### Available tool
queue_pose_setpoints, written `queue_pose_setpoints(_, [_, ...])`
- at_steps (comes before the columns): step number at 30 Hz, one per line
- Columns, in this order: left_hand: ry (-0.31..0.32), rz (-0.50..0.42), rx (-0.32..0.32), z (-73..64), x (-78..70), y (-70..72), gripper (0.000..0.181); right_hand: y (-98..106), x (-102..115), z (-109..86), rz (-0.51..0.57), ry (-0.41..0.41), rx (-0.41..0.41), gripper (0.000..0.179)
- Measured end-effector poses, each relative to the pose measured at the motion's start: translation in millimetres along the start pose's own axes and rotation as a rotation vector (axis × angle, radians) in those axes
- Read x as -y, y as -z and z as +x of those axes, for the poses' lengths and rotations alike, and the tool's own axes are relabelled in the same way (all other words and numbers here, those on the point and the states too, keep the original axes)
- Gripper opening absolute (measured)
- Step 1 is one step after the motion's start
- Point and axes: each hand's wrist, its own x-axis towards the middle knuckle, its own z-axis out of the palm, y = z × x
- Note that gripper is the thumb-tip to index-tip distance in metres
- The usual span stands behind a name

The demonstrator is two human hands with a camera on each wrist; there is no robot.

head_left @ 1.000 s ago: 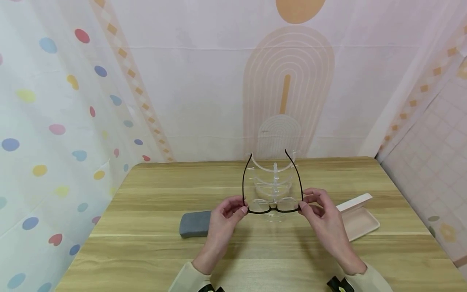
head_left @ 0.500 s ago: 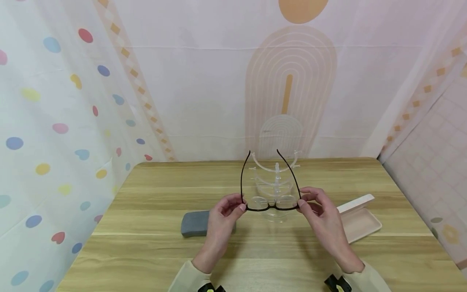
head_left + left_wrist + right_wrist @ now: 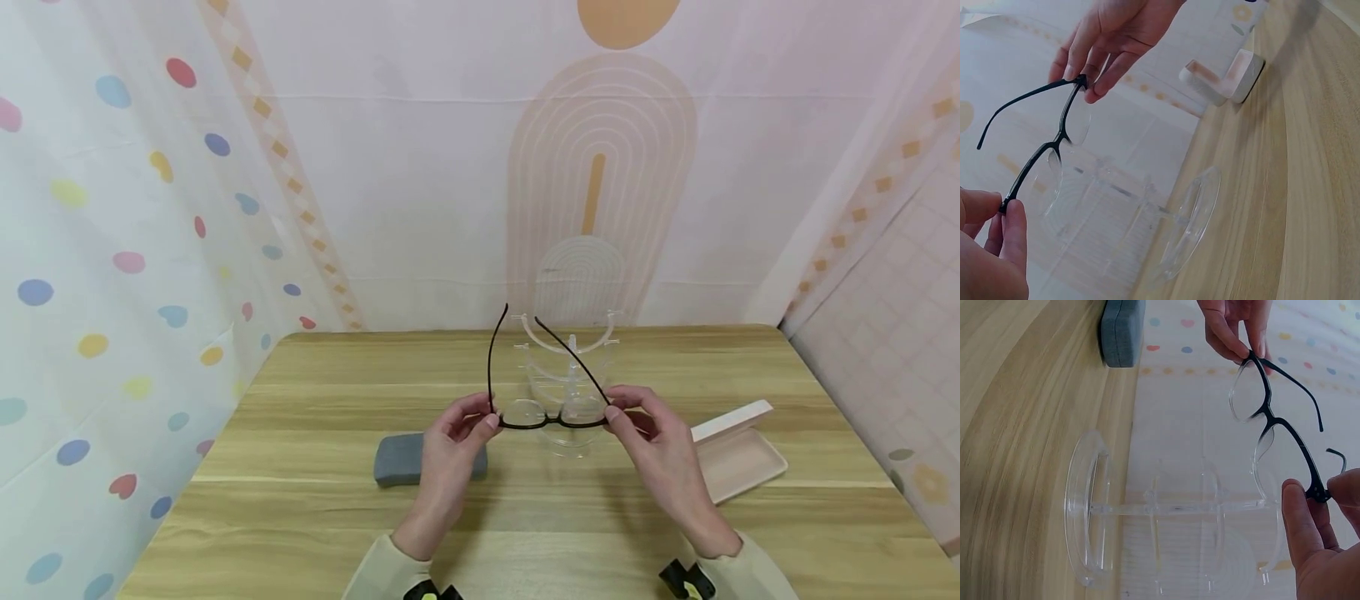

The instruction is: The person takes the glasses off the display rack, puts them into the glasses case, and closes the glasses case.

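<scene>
One left hand (image 3: 447,454) and one right hand (image 3: 663,450) make two hands. There is one pair of glasses (image 3: 552,420), with two lenses (image 3: 523,412) and two temple arms (image 3: 490,367). One grey case (image 3: 400,460) and one pale case (image 3: 738,467) bring the cases to two. There is one clear stand (image 3: 1077,503), one table (image 3: 300,533), two sleeves (image 3: 386,572) and two black wrist pieces (image 3: 688,579).

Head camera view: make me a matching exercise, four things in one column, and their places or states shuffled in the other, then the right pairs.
Things
1. black half-rim eyeglasses
2. blue-grey glasses case
3. pink-lined glasses case
4. clear eyeglass display stand

Places or states
A. open, beside the right hand
B. standing upright on the table
C. pinched at both ends
D. closed, partly hidden by the left hand

Pairs: 1-C, 2-D, 3-A, 4-B
</scene>
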Motion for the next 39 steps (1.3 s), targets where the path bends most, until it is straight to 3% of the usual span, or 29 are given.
queue_pose_setpoints(24, [-0.012,-0.002,-0.008,-0.1,-3.2,0.9,0.029,-2.2,-0.8,0.3,-0.074,0.079,-0.018,0.018])
queue_pose_setpoints(39, [-0.020,-0.009,-0.005,-1.4,-5.0,1.4,0.027,-1.6,-0.7,0.1,-0.120,0.072,0.006,0.016])
